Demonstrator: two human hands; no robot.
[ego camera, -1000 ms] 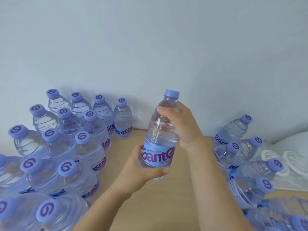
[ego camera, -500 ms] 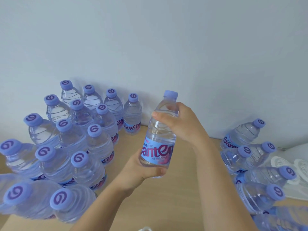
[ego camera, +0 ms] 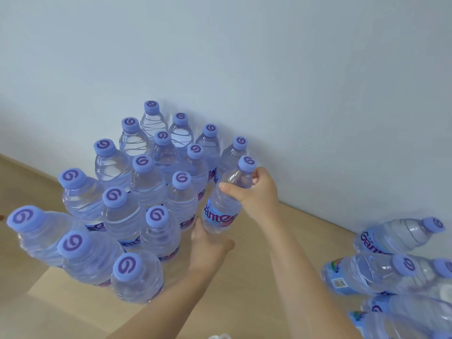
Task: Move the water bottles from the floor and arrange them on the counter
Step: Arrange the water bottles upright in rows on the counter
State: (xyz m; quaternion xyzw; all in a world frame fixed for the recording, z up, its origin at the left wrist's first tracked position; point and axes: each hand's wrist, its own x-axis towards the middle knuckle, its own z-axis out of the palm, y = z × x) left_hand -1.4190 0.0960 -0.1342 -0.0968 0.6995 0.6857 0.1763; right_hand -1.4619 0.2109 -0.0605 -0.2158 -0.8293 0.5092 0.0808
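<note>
I hold one clear water bottle (ego camera: 223,209) with a purple cap and a blue label, tilted, just right of the standing group. My right hand (ego camera: 256,193) grips its neck and shoulder below the cap. My left hand (ego camera: 208,243) cups its base from below. Several upright bottles (ego camera: 146,192) stand packed in rows on the wooden counter (ego camera: 256,277), reaching back to the wall. The held bottle sits close beside the rightmost row, its base low near the counter.
A second cluster of bottles (ego camera: 391,270) lies and leans at the right edge of the counter. The pale wall (ego camera: 293,94) runs behind both groups. A bare strip of wood lies between the two groups, under my arms.
Both hands have carried the bottle left and down toward the standing group. The view has swung left, so the right-hand cluster slid toward the frame edge.
</note>
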